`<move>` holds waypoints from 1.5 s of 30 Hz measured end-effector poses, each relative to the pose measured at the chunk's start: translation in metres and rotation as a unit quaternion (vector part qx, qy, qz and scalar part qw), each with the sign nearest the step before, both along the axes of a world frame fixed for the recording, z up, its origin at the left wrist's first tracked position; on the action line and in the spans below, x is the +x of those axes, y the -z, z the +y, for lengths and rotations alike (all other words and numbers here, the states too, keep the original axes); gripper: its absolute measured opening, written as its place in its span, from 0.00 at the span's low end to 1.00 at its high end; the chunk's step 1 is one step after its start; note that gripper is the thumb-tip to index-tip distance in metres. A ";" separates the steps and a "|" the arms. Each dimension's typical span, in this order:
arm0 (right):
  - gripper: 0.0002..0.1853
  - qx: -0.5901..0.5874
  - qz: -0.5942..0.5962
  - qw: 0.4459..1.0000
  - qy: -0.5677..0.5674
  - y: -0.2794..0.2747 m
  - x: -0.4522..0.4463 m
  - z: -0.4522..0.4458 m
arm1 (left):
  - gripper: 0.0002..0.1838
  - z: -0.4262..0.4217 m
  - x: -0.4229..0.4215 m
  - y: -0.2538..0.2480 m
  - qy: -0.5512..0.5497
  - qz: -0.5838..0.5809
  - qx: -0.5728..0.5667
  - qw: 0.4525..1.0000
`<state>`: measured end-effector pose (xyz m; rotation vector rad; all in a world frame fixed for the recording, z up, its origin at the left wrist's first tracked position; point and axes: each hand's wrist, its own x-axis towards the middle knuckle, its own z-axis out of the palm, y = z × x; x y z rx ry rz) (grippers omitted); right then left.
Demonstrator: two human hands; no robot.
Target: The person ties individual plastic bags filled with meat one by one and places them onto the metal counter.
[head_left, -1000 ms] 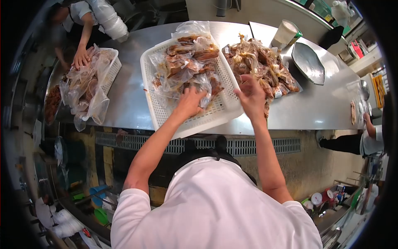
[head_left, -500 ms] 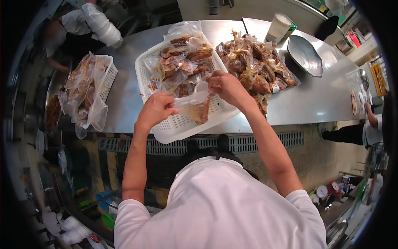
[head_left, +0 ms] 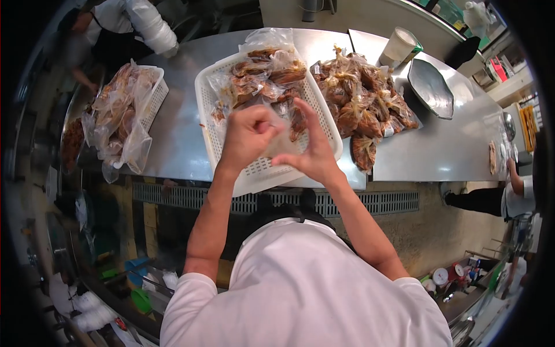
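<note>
My left hand (head_left: 247,139) is closed over the basket, and the clear plastic bag (head_left: 281,143) shows blurred beside its fingers. Facing it, my right hand (head_left: 315,151) has its thumb and fingers spread apart in a C shape, close to the bag. How much of the bag lies behind my hands is hidden. Beneath both hands stands a white perforated basket (head_left: 209,139), which holds several clear bags of reddish-brown cooked meat (head_left: 254,87).
Right of the basket, many bagged brown meat pieces (head_left: 361,98) are heaped on the steel table (head_left: 185,69). Beyond them are a dark tray (head_left: 430,87) and a plastic tub (head_left: 399,46). A second loaded basket (head_left: 153,98) stands at left, near a co-worker (head_left: 110,34). Another person (head_left: 514,185) is far right.
My hands have come together over the basket. My left hand has closed into a fist, and my right hand has opened from its pinch on the bag.
</note>
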<state>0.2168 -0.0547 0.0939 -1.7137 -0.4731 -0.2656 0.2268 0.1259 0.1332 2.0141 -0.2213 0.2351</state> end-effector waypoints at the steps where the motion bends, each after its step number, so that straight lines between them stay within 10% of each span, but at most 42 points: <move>1: 0.50 -0.077 0.002 0.997 -0.004 0.015 0.000 0.004 | 0.25 -0.008 -0.002 -0.012 0.074 -0.019 0.005 0.997; 4: 0.40 -0.157 0.040 0.986 -0.049 0.050 0.023 0.000 | 0.22 -0.027 0.001 -0.023 0.176 -0.050 0.031 0.983; 7: 0.23 -0.060 0.230 0.971 -0.024 0.059 0.032 -0.007 | 0.20 -0.034 0.008 -0.010 0.196 -0.047 -0.273 0.941; 11: 0.08 0.249 0.212 0.942 0.076 0.057 0.022 -0.002 | 0.34 -0.027 -0.002 0.026 0.001 -0.106 0.033 0.994; 13: 0.08 0.353 0.227 0.902 0.100 0.051 0.023 0.005 | 0.33 -0.017 0.005 0.093 0.045 0.022 -0.019 0.999; 15: 0.10 0.303 0.171 0.935 0.070 0.050 0.024 0.007 | 0.33 -0.009 0.008 0.100 0.088 0.150 -0.070 0.982; 23: 0.07 0.080 0.107 0.986 0.096 0.034 0.018 0.022 | 0.23 -0.020 0.004 0.062 0.151 0.001 -0.056 0.987; 25: 0.09 -0.206 0.034 0.975 0.077 0.044 0.017 0.030 | 0.18 -0.037 0.006 0.059 0.056 0.059 -0.203 0.976; 30: 0.12 -0.209 0.014 0.973 -0.095 0.043 0.021 0.020 | 0.20 -0.026 0.027 0.038 -0.002 0.153 -0.522 0.839; 35: 0.09 -0.007 0.330 0.899 -0.287 0.030 0.019 0.017 | 0.22 0.019 0.059 0.015 0.022 0.179 -0.604 0.776; 38: 0.09 -0.122 0.271 0.935 -0.192 0.041 0.014 0.015 | 0.18 0.046 0.061 -0.004 -0.019 -0.021 -0.433 0.901; 40: 0.09 -0.136 0.225 0.953 -0.153 0.053 0.013 0.012 | 0.16 0.043 0.033 -0.035 -0.017 -0.165 0.017 0.986; 42: 0.06 -0.186 0.115 0.970 -0.106 0.049 0.017 0.013 | 0.29 0.026 0.013 -0.044 0.186 -0.242 0.219 0.927; 45: 0.05 -0.236 -0.100 0.964 -0.065 0.050 0.030 0.016 | 0.26 0.020 0.001 0.006 0.215 -0.191 0.372 0.883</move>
